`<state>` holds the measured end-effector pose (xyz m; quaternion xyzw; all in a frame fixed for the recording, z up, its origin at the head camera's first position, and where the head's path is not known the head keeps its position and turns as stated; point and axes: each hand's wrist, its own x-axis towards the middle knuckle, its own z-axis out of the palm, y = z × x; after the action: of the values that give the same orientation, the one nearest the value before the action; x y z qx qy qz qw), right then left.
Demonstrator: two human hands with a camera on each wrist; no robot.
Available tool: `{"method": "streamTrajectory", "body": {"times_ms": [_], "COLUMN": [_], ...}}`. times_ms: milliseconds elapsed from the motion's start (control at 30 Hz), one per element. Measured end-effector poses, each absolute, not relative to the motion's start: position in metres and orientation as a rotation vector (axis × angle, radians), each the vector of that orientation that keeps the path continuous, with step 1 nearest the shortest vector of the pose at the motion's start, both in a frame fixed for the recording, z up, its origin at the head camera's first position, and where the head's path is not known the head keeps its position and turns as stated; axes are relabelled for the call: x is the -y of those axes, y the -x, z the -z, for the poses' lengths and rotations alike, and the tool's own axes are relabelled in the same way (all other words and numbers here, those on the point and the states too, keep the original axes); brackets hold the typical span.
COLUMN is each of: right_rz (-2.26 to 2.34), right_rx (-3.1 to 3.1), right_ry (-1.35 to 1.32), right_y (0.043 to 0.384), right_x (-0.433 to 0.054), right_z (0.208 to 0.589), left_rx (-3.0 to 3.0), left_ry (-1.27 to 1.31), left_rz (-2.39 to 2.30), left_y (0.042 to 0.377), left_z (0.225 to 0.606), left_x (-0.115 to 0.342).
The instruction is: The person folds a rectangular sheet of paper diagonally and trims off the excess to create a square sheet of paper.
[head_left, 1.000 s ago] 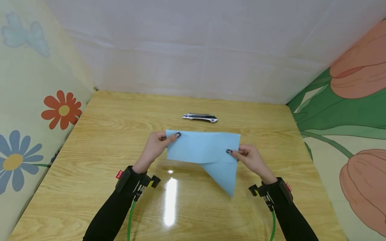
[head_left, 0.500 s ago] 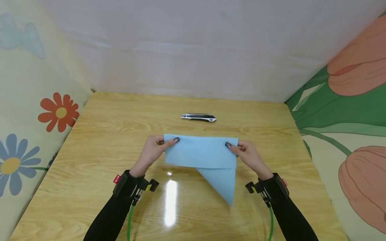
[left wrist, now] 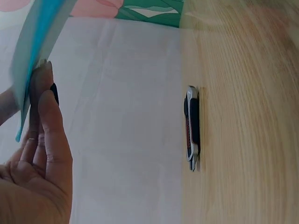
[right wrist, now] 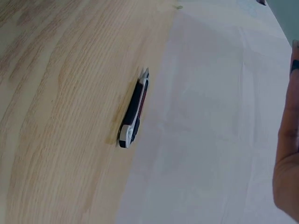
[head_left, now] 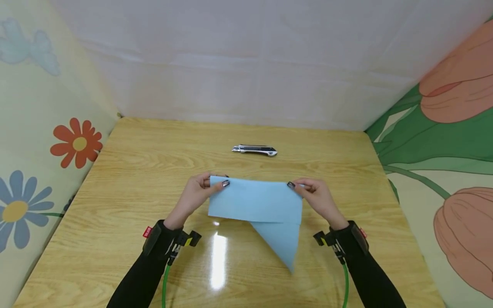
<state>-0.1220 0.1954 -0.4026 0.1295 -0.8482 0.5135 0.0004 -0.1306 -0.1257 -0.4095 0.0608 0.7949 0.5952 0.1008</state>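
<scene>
A sheet of light blue paper (head_left: pixel 254 200) is held up above the table, folded over along its top, with a pointed flap hanging below on the right. My left hand (head_left: pixel 194 192) pinches its upper left corner, thumb in front and fingers behind. At the upper right corner my right hand (head_left: pixel 317 196) pinches it the same way. The left wrist view shows the paper (left wrist: pixel 35 51) edge-on between the thumb and fingers of the left hand (left wrist: pixel 44 154). Only part of the right hand (right wrist: pixel 287 135) appears at the edge of the right wrist view.
A utility knife (head_left: pixel 254 150) with a black and silver handle lies on the wooden table (head_left: pixel 173 145), beyond the paper. A white cloth (head_left: pixel 246 77) hangs behind the table, and flower-printed panels (head_left: pixel 435 162) stand at both sides.
Both hands have brought the paper slightly lower and nearer. The right hand has shifted its hold from the paper's right side up to the top right corner. The knife stays put.
</scene>
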Motion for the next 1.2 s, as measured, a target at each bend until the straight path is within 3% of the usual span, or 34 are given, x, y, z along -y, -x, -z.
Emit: {"method": "streamTrajectory", "body": {"times_ms": [267,767,1200], "right_rz": [-1.556,-1.552,-1.524], "right_rx": [2.554,2.621,2.575], "right_ry": [-0.546,-0.523,-0.523], "right_y": [0.117,0.115,0.113], "right_x": [-0.2,-0.203,-0.203], "right_z": [0.401,0.396,0.395], "left_rx": [-2.415,-2.363,-2.266], "left_ry": [-0.341,-0.412,-0.164], "left_rz": [-1.617,-1.529,-1.732], "left_y": [0.136,0.14,0.139], "left_z": [0.404,0.396,0.396], "left_x": [0.132,0.135,0.135]}}
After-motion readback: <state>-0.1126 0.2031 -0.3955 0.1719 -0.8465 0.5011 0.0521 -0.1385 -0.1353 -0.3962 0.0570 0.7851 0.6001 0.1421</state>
